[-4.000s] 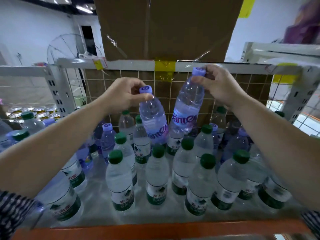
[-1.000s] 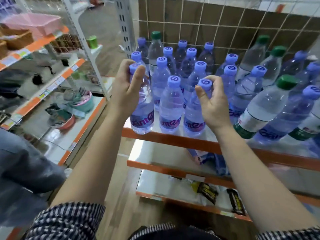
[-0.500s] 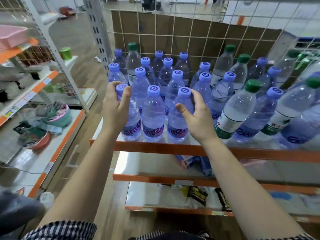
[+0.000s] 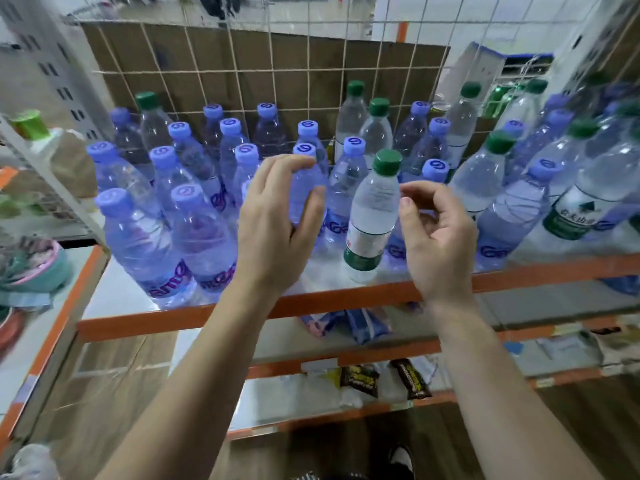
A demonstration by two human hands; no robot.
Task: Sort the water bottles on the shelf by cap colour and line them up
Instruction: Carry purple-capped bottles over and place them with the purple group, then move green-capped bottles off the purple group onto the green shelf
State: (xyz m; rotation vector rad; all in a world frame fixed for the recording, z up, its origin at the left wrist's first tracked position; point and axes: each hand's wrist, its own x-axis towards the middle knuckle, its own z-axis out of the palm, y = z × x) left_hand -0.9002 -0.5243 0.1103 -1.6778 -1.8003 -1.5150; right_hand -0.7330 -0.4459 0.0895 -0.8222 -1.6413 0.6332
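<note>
A white shelf with an orange front edge (image 4: 346, 299) carries clear plastic water bottles: purple-capped ones (image 4: 204, 237) fill its left and middle, green-capped ones stand mostly far right. One green-capped bottle (image 4: 372, 216) stands near the front between both hands. The left hand (image 4: 277, 223) is open, fingers curved before a purple-capped bottle; the right hand (image 4: 438, 237) is half-curled and empty, just beside the green-capped bottle.

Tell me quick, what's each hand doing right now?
Left hand: open, fingers curled by a purple-capped bottle, no clear grip.
Right hand: open, empty, beside the green-capped bottle.
</note>
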